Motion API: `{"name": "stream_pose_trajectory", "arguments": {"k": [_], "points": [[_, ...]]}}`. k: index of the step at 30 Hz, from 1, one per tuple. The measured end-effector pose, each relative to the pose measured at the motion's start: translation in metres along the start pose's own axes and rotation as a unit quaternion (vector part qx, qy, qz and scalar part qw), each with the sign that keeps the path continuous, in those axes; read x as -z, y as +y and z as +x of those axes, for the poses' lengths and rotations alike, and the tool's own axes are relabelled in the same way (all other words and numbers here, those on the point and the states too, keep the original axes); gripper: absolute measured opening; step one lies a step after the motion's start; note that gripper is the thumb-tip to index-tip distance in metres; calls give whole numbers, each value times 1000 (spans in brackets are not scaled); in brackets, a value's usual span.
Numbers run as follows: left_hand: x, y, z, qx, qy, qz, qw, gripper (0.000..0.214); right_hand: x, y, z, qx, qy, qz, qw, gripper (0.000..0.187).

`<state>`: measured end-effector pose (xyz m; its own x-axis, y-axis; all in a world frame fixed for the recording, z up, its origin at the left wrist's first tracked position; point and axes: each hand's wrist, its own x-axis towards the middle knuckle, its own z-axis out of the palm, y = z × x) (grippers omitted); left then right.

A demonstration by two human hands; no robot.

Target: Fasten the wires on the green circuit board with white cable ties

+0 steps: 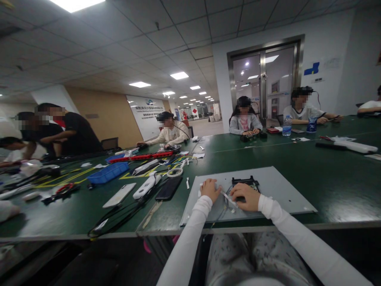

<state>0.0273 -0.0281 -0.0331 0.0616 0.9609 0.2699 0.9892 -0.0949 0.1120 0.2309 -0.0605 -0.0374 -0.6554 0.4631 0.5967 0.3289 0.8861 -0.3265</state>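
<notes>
A grey flat panel [276,194] lies on the green table before me, and both my hands are low over it. Between them runs a thin pale strip [226,195], its exact kind unclear. My left hand [210,190] has bent fingers, with the thumb side at the strip's upper end. Curled fingers of my right hand [247,197] meet the strip farther down; its grip is partly hidden. Behind the right hand, a black bracket-like part [248,182] sits on the panel. Thin cables [222,214] trail from beneath the hands toward the panel's near edge.
Left of the panel lie a black phone [169,188], a white device with a strap [147,186], a white phone [119,195] and a blue tray [108,173]. A water bottle [287,126] stands far right. Several people sit or stand around the table.
</notes>
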Motion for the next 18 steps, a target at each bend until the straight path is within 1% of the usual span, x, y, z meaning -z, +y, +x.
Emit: {"name": "stream_pose_trajectory", "arguments": {"k": [2,5,7,9,12,18], "points": [[3,-8,6,62,-8,33,997,48,0,0,0,3,0,2,1000,16],[8,-24,15,166,-16,75,983,51,-1,1,1,9,4,0,1000,17],[11,-37,20,231,4,91,969,51,-1,1,1,8,3,-2,1000,17],[12,-47,22,272,22,95,957,51,0,1,1,6,1,-3,1000,18],[11,-55,23,299,23,83,950,49,0,1,1,7,1,-5,1000,17],[10,-56,23,304,33,74,949,49,1,2,0,9,4,-4,1000,17]]}}
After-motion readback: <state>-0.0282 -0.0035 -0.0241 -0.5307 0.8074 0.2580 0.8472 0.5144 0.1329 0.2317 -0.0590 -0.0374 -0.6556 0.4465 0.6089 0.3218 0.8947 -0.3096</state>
